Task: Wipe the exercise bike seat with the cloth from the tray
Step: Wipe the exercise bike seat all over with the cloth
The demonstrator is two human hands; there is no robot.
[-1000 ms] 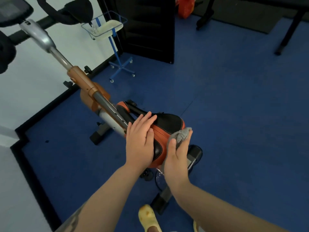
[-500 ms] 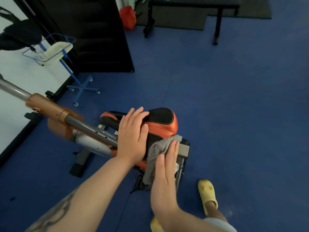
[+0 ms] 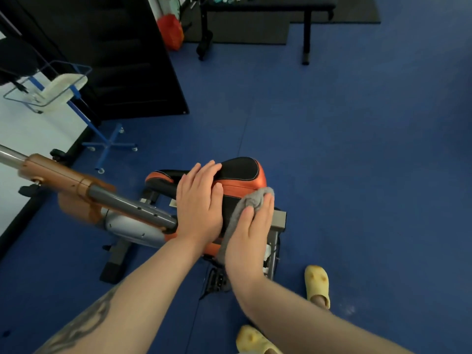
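Note:
The exercise bike seat [image 3: 240,172] is black on top with orange sides, in the middle of the view. My left hand [image 3: 199,203] lies flat on its left part, fingers spread, holding nothing. My right hand [image 3: 249,238] presses a grey cloth [image 3: 251,200] against the seat's near right side, fingers stretched over the cloth. The cloth bunches above my fingertips and hangs down under my palm. The wire tray [image 3: 48,85] on a blue wheeled stand is at the far left, with a pale pad in it.
The bike's grey and orange frame tube [image 3: 102,195] runs left from the seat. A black cabinet [image 3: 122,60] stands behind, a black bench [image 3: 268,11] at the top, a red bag [image 3: 171,30] beside it. Yellow slippers [image 3: 318,284] are on the blue floor near right.
The view has swung right and downward. My right hand has slid the cloth from the seat's right edge along its near side; the left hand stays flat on the seat.

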